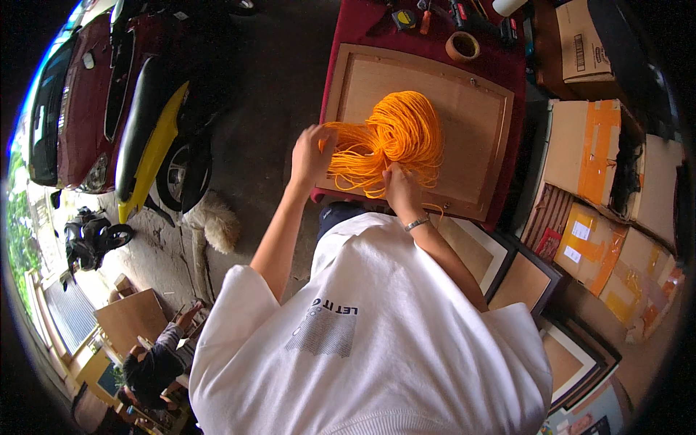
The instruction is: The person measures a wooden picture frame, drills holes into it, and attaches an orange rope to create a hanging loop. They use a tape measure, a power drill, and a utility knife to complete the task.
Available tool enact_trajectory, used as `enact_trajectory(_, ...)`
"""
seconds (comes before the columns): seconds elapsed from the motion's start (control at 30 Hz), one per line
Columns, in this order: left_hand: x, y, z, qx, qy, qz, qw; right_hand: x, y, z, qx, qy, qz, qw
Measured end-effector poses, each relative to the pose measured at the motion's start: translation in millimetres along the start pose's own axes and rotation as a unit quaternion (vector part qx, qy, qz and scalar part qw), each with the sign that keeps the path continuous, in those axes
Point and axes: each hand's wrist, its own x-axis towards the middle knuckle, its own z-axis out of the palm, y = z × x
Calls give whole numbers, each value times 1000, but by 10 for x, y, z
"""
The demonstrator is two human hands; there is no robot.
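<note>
A large bundle of orange cord (407,127) lies on the back of a wooden picture frame (464,177), gathered at its middle. My left hand (312,154) is closed around the loops at the bundle's left end, by the table's left edge. At the gathered middle, the fingers of my right hand (403,190) pinch the cord from the near side. A loose strand trails to the right of that hand, toward the frame's near edge.
The table has a dark red cloth (362,25). At its far end lie a tape roll (462,47), a tape measure (404,19) and a screwdriver (426,20). Cardboard boxes (580,145) and leaning frames (533,274) stand right. Leftward are a motorcycle (156,138), a car and another person (156,366).
</note>
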Motion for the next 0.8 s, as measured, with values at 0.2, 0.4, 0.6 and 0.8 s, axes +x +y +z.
enact_trajectory(0.2, 944, -289, 301, 76, -143, 116, 980, 178, -221, 143, 10, 13, 35, 999)
enact_trajectory(0.4, 1253, -275, 508, 200, -314, 109, 922, 101, -222, 304, -32, 128, -24, 991)
enact_trajectory(0.6, 1294, -835, 454, 243, -236, 154, 928, 52, -386, 128, 19, 133, -29, 991)
enact_trajectory(0.8, 507, -1197, -675, 72, -73, -223, 969, -223, -528, -241, 125, 29, 10, 992)
